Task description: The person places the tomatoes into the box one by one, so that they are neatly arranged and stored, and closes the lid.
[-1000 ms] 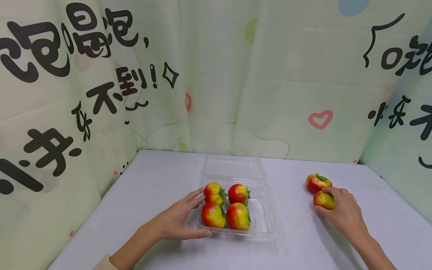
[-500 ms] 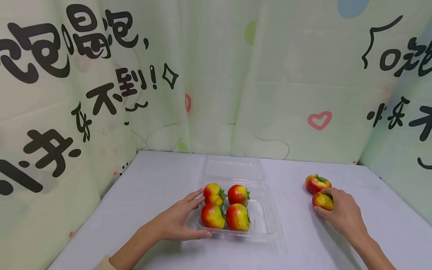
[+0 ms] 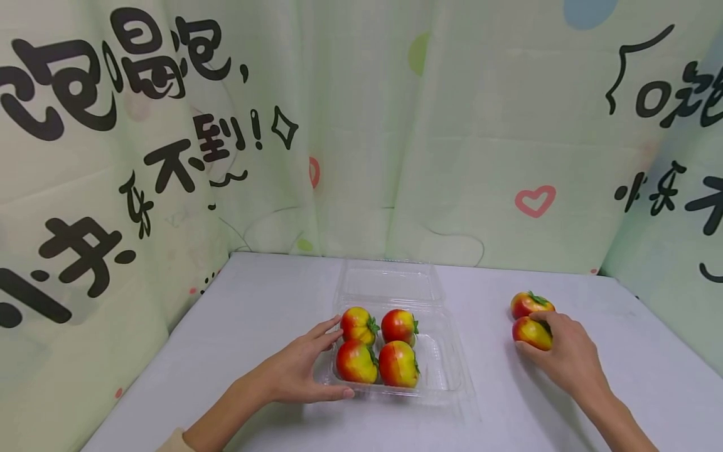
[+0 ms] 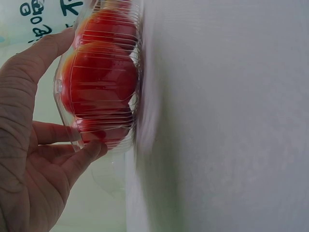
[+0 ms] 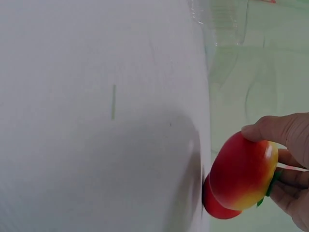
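Note:
My right hand (image 3: 570, 351) pinches a red-and-yellow persimmon (image 3: 531, 333) between thumb and fingers at the table's right side. In the right wrist view this persimmon (image 5: 241, 171) hides part of another one behind it. That other persimmon (image 3: 530, 304), with a green leafy top, rests just beyond. At centre, a clear plastic clamshell box (image 3: 443, 358) lies with its lid folded back. Several persimmons (image 3: 398, 364) fill its left part in two rows. My left hand (image 3: 299, 370) holds the box's left side, thumb at the near edge and fingers at the far-left edge.
The transparent lid (image 3: 392, 280) lies flat behind the box. A white-covered table (image 3: 271, 289) carries everything. Printed curtains (image 3: 361, 125) stand along its back and sides.
My right hand has shifted left with its persimmon, which shows more of itself now. The left hand, the box and the persimmons in it stay put.

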Demonstrator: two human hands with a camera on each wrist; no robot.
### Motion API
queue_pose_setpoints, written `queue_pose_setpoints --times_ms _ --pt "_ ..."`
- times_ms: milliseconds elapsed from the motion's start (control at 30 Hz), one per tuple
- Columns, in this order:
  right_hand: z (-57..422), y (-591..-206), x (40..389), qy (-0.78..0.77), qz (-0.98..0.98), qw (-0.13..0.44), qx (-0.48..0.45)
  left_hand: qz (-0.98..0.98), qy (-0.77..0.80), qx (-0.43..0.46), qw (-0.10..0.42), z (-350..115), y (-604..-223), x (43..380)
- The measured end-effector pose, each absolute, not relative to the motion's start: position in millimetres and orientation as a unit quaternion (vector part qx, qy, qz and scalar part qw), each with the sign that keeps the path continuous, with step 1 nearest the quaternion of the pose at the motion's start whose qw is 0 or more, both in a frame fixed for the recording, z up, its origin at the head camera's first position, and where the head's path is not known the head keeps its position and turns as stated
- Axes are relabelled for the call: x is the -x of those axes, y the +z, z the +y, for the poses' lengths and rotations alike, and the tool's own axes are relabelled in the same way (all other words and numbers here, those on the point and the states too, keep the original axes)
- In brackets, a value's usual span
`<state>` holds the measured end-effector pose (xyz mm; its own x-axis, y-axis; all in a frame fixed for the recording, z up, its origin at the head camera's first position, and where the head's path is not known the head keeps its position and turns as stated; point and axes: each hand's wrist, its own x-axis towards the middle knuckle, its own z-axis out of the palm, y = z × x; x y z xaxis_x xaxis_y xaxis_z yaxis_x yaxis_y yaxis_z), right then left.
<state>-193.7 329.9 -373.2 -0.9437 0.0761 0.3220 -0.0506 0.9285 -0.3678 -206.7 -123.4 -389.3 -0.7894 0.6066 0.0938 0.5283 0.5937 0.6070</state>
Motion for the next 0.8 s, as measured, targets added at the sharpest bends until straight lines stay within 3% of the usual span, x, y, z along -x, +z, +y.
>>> queue_pose_setpoints --times_ms 300,800 --pt "313 -369 188 0.199 -0.955 0.22 -0.029 0.889 0.319 -0.322 0.059 -124 -389 206" --pt "285 -354 183 0.219 -0.94 0.255 -0.064 0.891 0.318 -0.318 0.062 -123 -389 206"
